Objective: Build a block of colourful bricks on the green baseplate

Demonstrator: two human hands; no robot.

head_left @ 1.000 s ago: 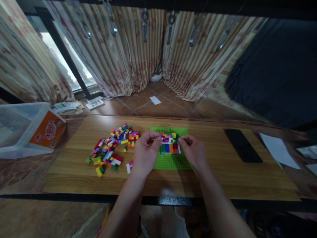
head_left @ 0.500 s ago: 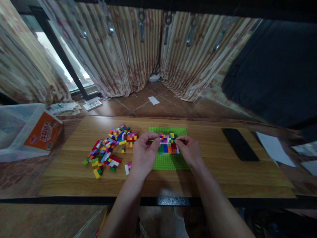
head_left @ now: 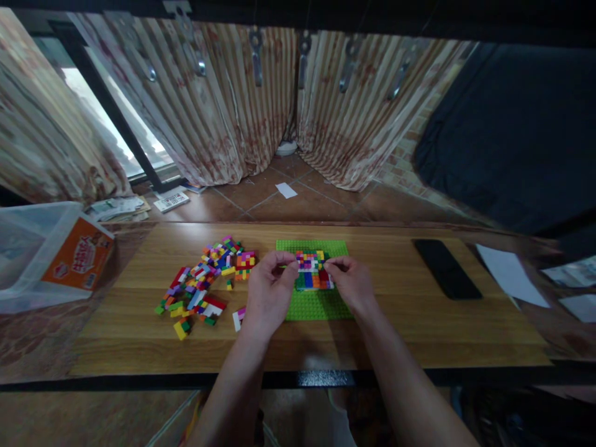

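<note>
A many-coloured block of joined toy bricks (head_left: 311, 279) is over the middle of a green studded baseplate (head_left: 321, 307). My left hand (head_left: 272, 285) pinches the block's upper left edge between thumb and forefinger. At the opposite edge, the closed fingertips of my right hand (head_left: 351, 282) grip its upper right side. Whether the block is pressed onto the plate or raised a little, I cannot tell. Beside my left wrist lies a small white and pink brick piece (head_left: 238, 318), partly hidden by the hand.
Left of the plate spreads a pile of loose bricks (head_left: 198, 279), with a stacked orange and yellow brick cluster (head_left: 244, 264) at its right. A black phone (head_left: 447, 268) and white paper (head_left: 511, 276) lie to the right. A clear plastic bin (head_left: 37, 248) stands beyond the wooden table's (head_left: 405, 347) left end.
The camera view has shifted slightly, so everything sits a little further left. Both hands keep their hold at the block's two sides, with hardly any movement.
</note>
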